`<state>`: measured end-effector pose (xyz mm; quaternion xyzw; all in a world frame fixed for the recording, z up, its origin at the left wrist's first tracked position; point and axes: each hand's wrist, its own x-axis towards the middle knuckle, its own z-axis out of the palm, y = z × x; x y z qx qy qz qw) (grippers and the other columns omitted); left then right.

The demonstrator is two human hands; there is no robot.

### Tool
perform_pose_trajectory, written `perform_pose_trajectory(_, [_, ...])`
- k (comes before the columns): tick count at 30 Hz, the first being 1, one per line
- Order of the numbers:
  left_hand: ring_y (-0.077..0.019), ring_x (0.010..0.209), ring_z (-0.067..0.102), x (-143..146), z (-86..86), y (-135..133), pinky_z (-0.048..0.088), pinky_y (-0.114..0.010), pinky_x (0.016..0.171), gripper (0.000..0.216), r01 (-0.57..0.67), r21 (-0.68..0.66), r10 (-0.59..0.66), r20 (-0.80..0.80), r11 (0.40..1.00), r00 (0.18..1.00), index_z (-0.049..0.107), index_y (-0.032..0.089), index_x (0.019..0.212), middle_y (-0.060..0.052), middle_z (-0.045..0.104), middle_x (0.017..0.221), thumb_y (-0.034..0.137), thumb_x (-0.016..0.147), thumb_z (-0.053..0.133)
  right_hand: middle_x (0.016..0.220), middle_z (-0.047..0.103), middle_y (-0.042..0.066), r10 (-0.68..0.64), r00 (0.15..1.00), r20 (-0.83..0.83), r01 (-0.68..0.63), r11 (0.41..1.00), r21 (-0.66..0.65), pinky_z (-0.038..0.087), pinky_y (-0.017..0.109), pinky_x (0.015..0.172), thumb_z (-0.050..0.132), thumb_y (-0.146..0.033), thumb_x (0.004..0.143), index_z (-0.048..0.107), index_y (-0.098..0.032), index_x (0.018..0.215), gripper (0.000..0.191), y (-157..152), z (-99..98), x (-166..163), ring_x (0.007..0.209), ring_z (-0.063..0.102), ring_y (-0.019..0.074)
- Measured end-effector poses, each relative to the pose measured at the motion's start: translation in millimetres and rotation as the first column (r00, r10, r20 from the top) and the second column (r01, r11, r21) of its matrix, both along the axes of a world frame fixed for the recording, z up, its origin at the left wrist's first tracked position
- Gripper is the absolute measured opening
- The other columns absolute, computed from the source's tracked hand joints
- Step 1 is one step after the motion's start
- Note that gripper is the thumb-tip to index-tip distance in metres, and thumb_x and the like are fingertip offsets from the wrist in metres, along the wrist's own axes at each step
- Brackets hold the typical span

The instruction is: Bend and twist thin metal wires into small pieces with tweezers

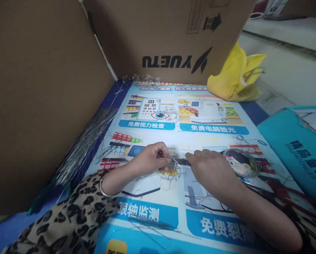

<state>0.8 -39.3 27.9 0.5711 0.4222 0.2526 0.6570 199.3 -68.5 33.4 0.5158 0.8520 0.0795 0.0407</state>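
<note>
Nearest, toward 7 o'clock from the space between the hands, a few loose wires [152,224] lie flat on a printed sheet [178,138], which covers much of the blue table [119,92]. A leopard-print sleeve [68,215] comes in from the same side.

Farther in, the left hand [151,159] pinches a looped wire piece [175,170] between thumb and fingers, its fingertips pointing toward 3 o'clock. The right hand [210,169] is closed around a black tool [183,162], whose long axis runs between 9 and 3 o'clock, its tip toward 9. The hands do not touch each other; the tool bridges the gap. The relation that appears to matter is at that tip: the wire piece lies at 9 o'clock from the right hand and at 3 from the left, in contact with the left fingertips and so nearer that hand. Its loops sag toward 6 o'clock and show no clear long axis; whether the tool grips a strand, I cannot tell.

At 3 o'clock, just beyond the right hand, sits a round container [242,163]. A bundle of straight wires [85,141] lies toward 9 to 10 o'clock, a turquoise box [295,141] toward 2 to 3. Beyond them, a yellow bag [230,76] slumps at 1 o'clock, small wire pieces [142,79] gather at 11, and a cardboard box [171,33] stands at 12.
</note>
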Motion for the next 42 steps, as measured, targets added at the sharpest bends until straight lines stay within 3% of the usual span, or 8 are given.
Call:
perform_pose_trajectory(10, [-0.0052, 0.043, 0.049, -3.0, -0.6, 2.8, 0.037, -0.016, 0.046, 0.01, 0.008, 0.072, -0.001, -0.094, 0.997, 0.996, 0.045, 0.016, 0.075, 0.006, 0.051, 0.048, 0.015, 0.071, 0.054, 0.068, 0.059, 0.004, -0.061, 0.998, 0.035, 0.061, 0.998, 0.014, 0.02, 0.028, 0.051, 0.047, -0.018, 0.078, 0.059, -0.02, 0.082, 0.013, 5.3, 3.8, 8.6, 0.062, 0.054, 0.0157])
perform_pose_trajectory(16, [-0.0055, 0.045, 0.051, -2.0, -4.4, 2.8, 0.038, -0.017, 0.046, 0.013, 0.022, 0.052, -0.019, -0.059, 0.998, 0.998, 0.048, 0.015, 0.077, 0.006, 0.05, 0.052, 0.023, 0.073, 0.057, 0.073, 0.061, 0.003, -0.038, 0.999, -0.002, 0.037, 0.997, -0.065, 0.024, 0.027, 0.053, 0.046, -0.024, 0.08, 0.06, -0.022, 0.09, 0.017, 5.7, 1.4, 5.8, 0.066, 0.055, 0.0158])
perform_pose_trajectory(29, [-0.0058, 0.046, 0.053, -0.6, -9.4, 1.3, 0.038, -0.017, 0.046, 0.015, -0.011, 0.055, 0.011, -0.008, 0.998, 1.0, 0.047, 0.015, 0.076, 0.005, 0.054, 0.053, 0.025, 0.074, 0.058, 0.074, 0.06, 0.005, -0.022, 1.0, -0.014, 0.022, 1.0, -0.02, 0.026, 0.029, 0.061, 0.047, -0.023, 0.081, 0.061, -0.019, 0.09, 0.017, 8.6, -2.6, 3.2, 0.072, 0.051, 0.0179])
perform_pose_trajectory(38, [-0.0057, 0.044, 0.051, 0.6, -3.4, 1.0, 0.037, -0.017, 0.044, 0.013, -0.051, 0.058, 0.054, -0.046, 0.997, 0.998, 0.046, 0.015, 0.074, 0.005, 0.053, 0.05, 0.022, 0.073, 0.057, 0.08, 0.062, 0.005, 0.096, 0.988, -0.12, -0.11, 0.987, -0.114, 0.032, 0.028, 0.07, 0.047, -0.036, 0.082, 0.062, -0.021, 0.097, 0.026, 26.0, 8.4, 27.9, 0.08, 0.053, 0.018])
perform_pose_trajectory(42, [-0.0065, 0.044, 0.052, 0.6, -3.8, 1.6, 0.039, -0.018, 0.044, 0.013, -0.06, 0.055, 0.063, -0.055, 0.997, 0.996, 0.046, 0.015, 0.074, 0.006, 0.052, 0.051, 0.021, 0.072, 0.057, 0.082, 0.062, 0.006, 0.037, 0.996, -0.081, -0.041, 0.998, -0.056, 0.031, 0.029, 0.069, 0.045, -0.04, 0.083, 0.062, -0.02, 0.099, 0.031, 34.6, 4.7, 35.9, 0.081, 0.052, 0.0187])
